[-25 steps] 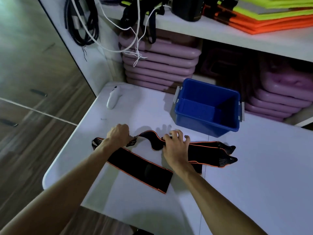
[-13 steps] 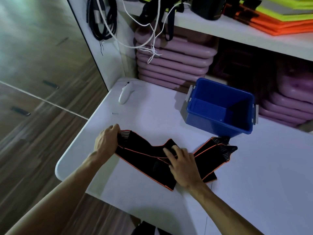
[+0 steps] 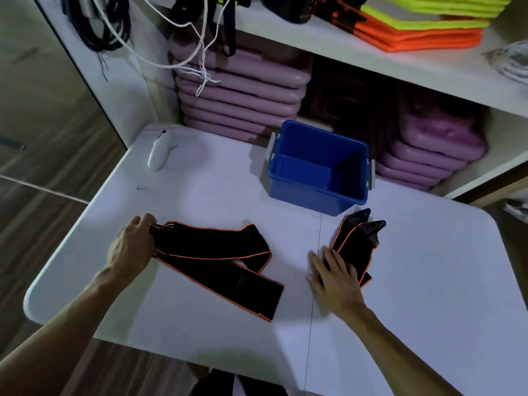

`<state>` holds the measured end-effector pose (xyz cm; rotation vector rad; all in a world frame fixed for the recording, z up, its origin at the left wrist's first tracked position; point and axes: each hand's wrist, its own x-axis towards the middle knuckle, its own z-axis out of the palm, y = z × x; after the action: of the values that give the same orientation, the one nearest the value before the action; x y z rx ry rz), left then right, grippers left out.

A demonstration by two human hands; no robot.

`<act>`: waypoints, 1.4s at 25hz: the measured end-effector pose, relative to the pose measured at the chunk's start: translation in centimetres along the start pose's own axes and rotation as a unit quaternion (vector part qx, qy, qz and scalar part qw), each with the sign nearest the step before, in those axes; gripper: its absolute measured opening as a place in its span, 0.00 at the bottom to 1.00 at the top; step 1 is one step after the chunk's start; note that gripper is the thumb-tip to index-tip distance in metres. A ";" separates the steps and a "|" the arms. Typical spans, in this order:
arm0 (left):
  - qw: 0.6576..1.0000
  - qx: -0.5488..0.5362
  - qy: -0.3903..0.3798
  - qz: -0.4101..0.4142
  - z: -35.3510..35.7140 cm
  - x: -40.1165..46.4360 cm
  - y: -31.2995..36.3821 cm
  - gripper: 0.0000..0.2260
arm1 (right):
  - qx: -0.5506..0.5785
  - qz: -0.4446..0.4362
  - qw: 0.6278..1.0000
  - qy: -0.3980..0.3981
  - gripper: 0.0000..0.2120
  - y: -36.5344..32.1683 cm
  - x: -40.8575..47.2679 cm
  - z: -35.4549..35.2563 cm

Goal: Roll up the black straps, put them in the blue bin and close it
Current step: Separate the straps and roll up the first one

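A black strap with orange edging [image 3: 217,258] lies flat and folded over itself on the white table [image 3: 414,295]. My left hand [image 3: 133,245] grips its striped left end. A second pair of black strap ends [image 3: 355,242] lies to the right, just in front of the open blue bin [image 3: 320,192], which holds nothing. My right hand [image 3: 334,277] rests flat, fingers spread, on the near end of that right strap. No lid for the bin is in view.
A white handheld device [image 3: 158,151] lies at the table's far left corner. Stacked purple lids or trays [image 3: 240,92] fill the shelf behind the bin. Orange and yellow vests [image 3: 414,27] lie on the upper shelf. Cables [image 3: 108,27] hang at the left.
The straps have been pulled apart into a left piece and a right piece. My right hand slid right onto the right piece; my left hand still grips the left end.
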<state>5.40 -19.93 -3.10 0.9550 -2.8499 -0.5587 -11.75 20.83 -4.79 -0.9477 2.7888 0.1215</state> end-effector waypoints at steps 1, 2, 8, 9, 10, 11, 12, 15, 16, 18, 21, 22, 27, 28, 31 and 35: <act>1.000 -0.005 0.002 0.001 0.0 0.0 0.3 0.11 | 0.011 0.015 1.000 0.002 0.30 0.1 -0.3 -0.2; 1.000 -0.006 0.006 0.001 -0.1 -0.1 0.6 0.11 | 0.036 0.021 0.999 0.000 0.33 -0.3 -0.3 -0.6; 1.000 0.021 -0.005 -0.007 -0.3 -0.8 1.1 0.12 | 0.253 -0.037 0.964 -0.072 0.37 -9.4 2.9 -2.8; 0.999 0.020 -0.005 -0.026 -0.3 -0.7 0.9 0.12 | 0.277 -0.021 0.959 -0.062 0.35 -10.5 3.5 -2.7; 0.999 0.020 -0.004 -0.045 -0.4 -0.6 0.7 0.12 | 0.294 0.000 0.955 -0.043 0.30 -11.3 3.9 -2.4; 0.998 0.021 -0.004 -0.061 -0.4 -0.4 0.5 0.13 | 0.310 0.018 0.950 -0.017 0.22 -11.8 4.2 -2.2; 0.997 0.021 -0.007 -0.074 -0.5 -0.1 0.4 0.15 | 0.329 0.030 0.944 0.010 0.16 -11.9 4.3 -2.1; 0.994 0.022 -0.040 -0.098 -0.2 1.0 -0.3 0.17 | 0.376 -0.017 0.923 0.082 0.10 -11.2 3.6 -2.5; 0.993 0.016 -0.052 -0.104 -0.1 1.5 -0.6 0.17 | 0.383 -0.061 0.917 0.093 0.10 -11.1 3.0 -2.9; 0.992 -0.009 -0.062 -0.113 0.1 2.5 -1.0 0.15 | 0.377 -0.151 0.909 0.094 0.10 -11.4 1.6 -3.5; 0.991 -0.029 -0.060 -0.118 0.2 3.5 -1.0 0.12 | 0.292 -0.226 0.925 0.089 0.07 -11.9 0.0 -2.3; 0.991 -0.029 -0.059 -0.117 0.2 3.6 -0.9 0.11 | 0.272 -0.225 0.932 0.077 0.09 -11.9 -0.3 -1.6; 0.994 -0.019 -0.048 -0.097 0.2 3.5 -1.3 0.11 | 0.171 -0.163 0.970 -0.058 0.43 -12.1 -1.5 0.8; 0.995 -0.018 -0.046 -0.090 0.1 3.5 -1.4 0.11 | 0.149 -0.159 0.973 -0.070 0.45 -12.3 -1.8 1.2; 0.996 -0.025 -0.035 -0.084 0.0 3.7 -1.6 0.11 | 0.103 -0.161 0.980 -0.054 0.41 -12.7 -2.1 1.8; 0.996 -0.026 -0.021 -0.082 -0.3 4.2 -2.6 0.10 | 0.100 -0.178 0.979 -0.005 0.33 -12.1 -2.3 2.1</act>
<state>3.54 -24.45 -3.87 1.1891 -2.7946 -0.6710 -2.26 12.90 -6.53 -1.3624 2.5115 -0.2017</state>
